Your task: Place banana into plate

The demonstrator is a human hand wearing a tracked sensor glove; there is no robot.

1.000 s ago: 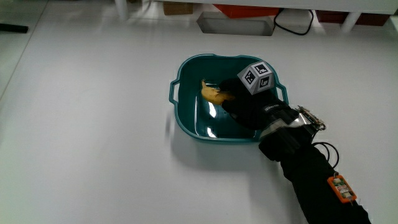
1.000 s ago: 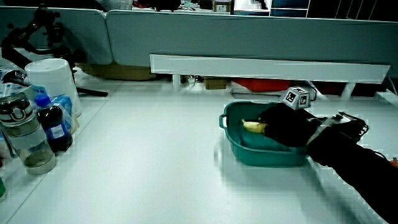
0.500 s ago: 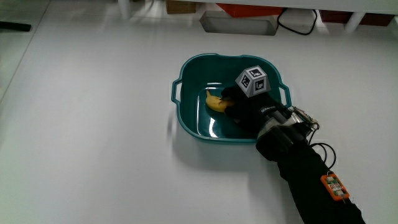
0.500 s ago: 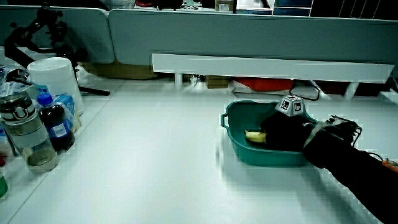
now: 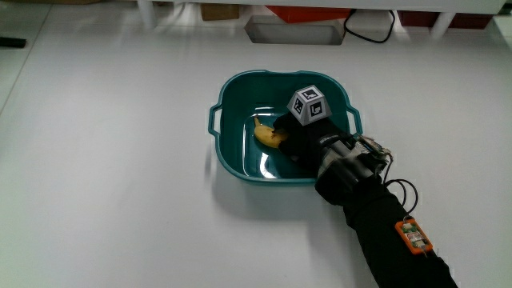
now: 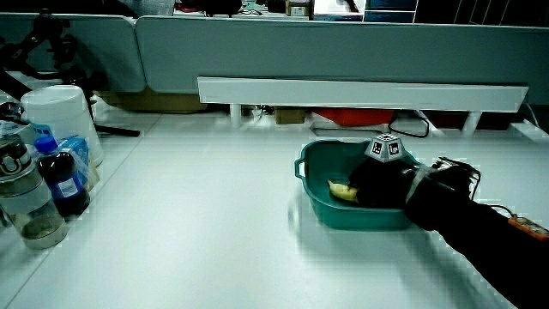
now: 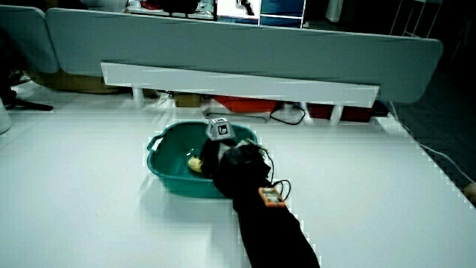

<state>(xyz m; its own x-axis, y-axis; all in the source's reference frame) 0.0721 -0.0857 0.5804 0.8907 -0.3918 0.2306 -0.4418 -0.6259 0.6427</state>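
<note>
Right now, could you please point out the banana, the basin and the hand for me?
banana (image 5: 268, 134), main view, its yellow exposed end.
basin (image 5: 226, 102), main view, its teal rim.
hand (image 5: 300, 140), main view, the glove below the cube.

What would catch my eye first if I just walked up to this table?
Most likely the teal plate, a deep dish with handles standing alone on the white table. The hand in its black glove reaches into it, with the small patterned cube on its back, and holds a banana low inside. In a side view, bottles and a white tub crowd the table's edge.
</note>
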